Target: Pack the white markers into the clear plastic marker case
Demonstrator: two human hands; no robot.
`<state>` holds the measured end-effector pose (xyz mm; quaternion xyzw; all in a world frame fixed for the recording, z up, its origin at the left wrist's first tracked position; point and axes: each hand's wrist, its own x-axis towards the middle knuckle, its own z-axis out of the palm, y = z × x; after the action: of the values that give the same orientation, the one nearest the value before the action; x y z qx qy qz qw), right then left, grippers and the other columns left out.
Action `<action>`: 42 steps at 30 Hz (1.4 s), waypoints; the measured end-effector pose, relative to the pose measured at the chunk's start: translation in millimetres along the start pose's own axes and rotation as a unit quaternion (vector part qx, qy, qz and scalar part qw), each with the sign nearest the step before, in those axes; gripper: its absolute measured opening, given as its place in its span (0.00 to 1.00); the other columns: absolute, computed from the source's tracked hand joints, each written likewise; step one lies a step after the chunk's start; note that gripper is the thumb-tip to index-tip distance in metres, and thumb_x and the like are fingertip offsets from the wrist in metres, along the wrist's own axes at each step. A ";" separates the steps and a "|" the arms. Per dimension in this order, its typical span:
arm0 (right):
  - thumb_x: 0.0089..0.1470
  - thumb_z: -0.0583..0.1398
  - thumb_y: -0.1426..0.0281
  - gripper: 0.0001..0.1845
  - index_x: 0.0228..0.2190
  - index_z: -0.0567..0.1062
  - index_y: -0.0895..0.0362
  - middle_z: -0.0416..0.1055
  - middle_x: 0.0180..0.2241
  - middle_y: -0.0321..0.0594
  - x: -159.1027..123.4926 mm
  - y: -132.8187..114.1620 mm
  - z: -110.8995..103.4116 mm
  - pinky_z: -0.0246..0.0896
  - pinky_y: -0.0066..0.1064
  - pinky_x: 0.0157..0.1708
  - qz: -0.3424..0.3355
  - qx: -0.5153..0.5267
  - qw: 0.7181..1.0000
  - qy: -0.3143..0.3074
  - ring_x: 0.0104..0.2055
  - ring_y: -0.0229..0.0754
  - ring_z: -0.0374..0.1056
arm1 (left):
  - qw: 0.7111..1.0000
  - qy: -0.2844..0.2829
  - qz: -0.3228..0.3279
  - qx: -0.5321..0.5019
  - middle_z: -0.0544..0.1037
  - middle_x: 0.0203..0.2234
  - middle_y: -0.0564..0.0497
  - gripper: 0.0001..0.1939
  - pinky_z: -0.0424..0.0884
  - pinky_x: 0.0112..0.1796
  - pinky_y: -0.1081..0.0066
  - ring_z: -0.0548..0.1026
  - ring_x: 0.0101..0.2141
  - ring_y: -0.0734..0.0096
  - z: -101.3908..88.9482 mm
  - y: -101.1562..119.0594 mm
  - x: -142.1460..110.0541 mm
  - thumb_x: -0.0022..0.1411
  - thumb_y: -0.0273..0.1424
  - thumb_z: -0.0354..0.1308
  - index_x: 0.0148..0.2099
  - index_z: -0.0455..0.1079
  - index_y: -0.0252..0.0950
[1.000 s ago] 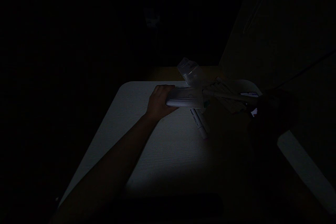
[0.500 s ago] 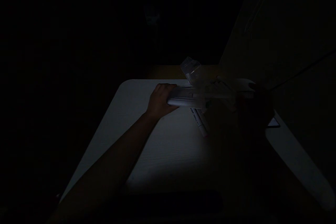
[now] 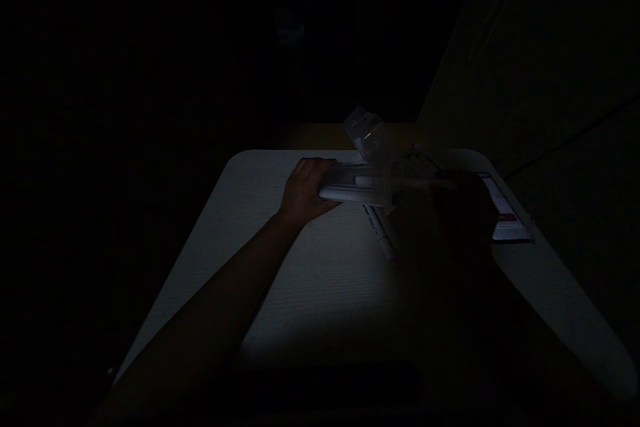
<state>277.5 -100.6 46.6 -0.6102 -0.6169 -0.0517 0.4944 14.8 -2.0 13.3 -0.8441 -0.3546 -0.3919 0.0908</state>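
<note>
Pretty dark scene, but the left grip (image 3: 306, 192) is wrapped around one end of a clear case (image 3: 353, 193) on a pale table (image 3: 310, 280). Right grip (image 3: 465, 207), mostly shadow, has a slim pen (image 3: 415, 183) aimed left, its far end at the case, can't tell if inside. Clear plastic (image 3: 366, 132) behind, marker (image 3: 379, 232) nearer, lit phone (image 3: 511, 227) off right.

Visible quantities: one left hand (image 3: 306, 188); one right hand (image 3: 465, 210); one bench (image 3: 320, 273); one clear case (image 3: 350, 195); one plastic bag (image 3: 367, 135); one lit-screen device (image 3: 506, 225); one cord (image 3: 575, 138). Markers (image 3: 379, 232): at least three; darkness prevents an exact count.
</note>
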 end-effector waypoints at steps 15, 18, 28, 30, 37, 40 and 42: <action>0.56 0.53 0.69 0.11 0.39 0.72 0.57 0.73 0.39 0.44 0.1 1.3 1.6 0.64 0.37 0.42 -0.147 -0.064 0.987 0.029 0.43 0.43 0.68 | 1.000 0.015 0.019 0.002 0.73 0.41 0.44 0.34 0.65 0.42 0.60 0.70 0.41 0.57 -0.1 0.6 0.4 0.50 0.52 0.58 0.52 0.62 0.36; 0.56 0.52 0.72 0.13 0.42 0.72 0.57 0.71 0.42 0.45 0.0 4.2 3.8 0.64 0.37 0.43 -0.170 -0.054 0.984 0.007 0.46 0.43 0.67 | 1.000 0.016 0.020 -0.001 0.73 0.41 0.45 0.33 0.65 0.42 0.60 0.70 0.41 0.57 -0.3 0.7 0.5 0.51 0.52 0.57 0.52 0.62 0.36; 0.56 0.53 0.69 0.11 0.40 0.72 0.57 0.74 0.39 0.43 -1.5 1.0 5.1 0.65 0.35 0.41 -0.157 -0.044 0.986 0.030 0.42 0.42 0.70 | 0.999 0.035 0.040 0.002 0.74 0.41 0.45 0.32 0.66 0.41 0.61 0.70 0.41 0.59 0.7 0.8 1.2 0.51 0.51 0.58 0.52 0.62 0.37; 0.56 0.53 0.69 0.12 0.41 0.72 0.56 0.74 0.40 0.43 -2.7 0.4 6.0 0.65 0.36 0.43 -0.151 -0.042 0.988 0.014 0.44 0.42 0.69 | 0.998 0.038 0.044 0.002 0.74 0.40 0.45 0.32 0.66 0.41 0.61 0.70 0.41 0.59 0.5 0.9 1.4 0.51 0.51 0.58 0.52 0.61 0.37; 0.58 0.51 0.69 0.14 0.44 0.71 0.57 0.72 0.43 0.46 -4.4 -1.1 8.0 0.65 0.38 0.45 -0.141 -0.051 0.988 -0.043 0.47 0.43 0.68 | 0.999 0.018 0.035 0.002 0.73 0.40 0.45 0.32 0.66 0.41 0.60 0.70 0.41 0.58 1.0 0.3 1.6 0.51 0.51 0.58 0.52 0.62 0.37; 0.58 0.51 0.69 0.16 0.45 0.71 0.59 0.71 0.44 0.48 -3.8 -0.1 9.5 0.64 0.40 0.46 -0.153 -0.046 0.985 -0.060 0.47 0.45 0.67 | 1.000 0.011 0.025 -0.001 0.73 0.41 0.45 0.32 0.65 0.41 0.60 0.70 0.41 0.57 1.4 0.3 1.3 0.51 0.52 0.57 0.52 0.62 0.37; 0.57 0.50 0.70 0.17 0.46 0.70 0.59 0.70 0.45 0.49 -4.3 -0.1 10.8 0.63 0.42 0.48 -0.159 -0.045 0.983 -0.081 0.48 0.46 0.66 | 1.000 0.011 0.021 -0.001 0.73 0.41 0.45 0.33 0.65 0.41 0.59 0.70 0.41 0.57 1.6 0.4 1.2 0.51 0.53 0.57 0.52 0.62 0.36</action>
<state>270.5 -96.4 38.3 -0.5278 -0.7413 -0.1077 0.4003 16.5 -1.0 13.2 -0.8471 -0.3357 -0.3991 0.1024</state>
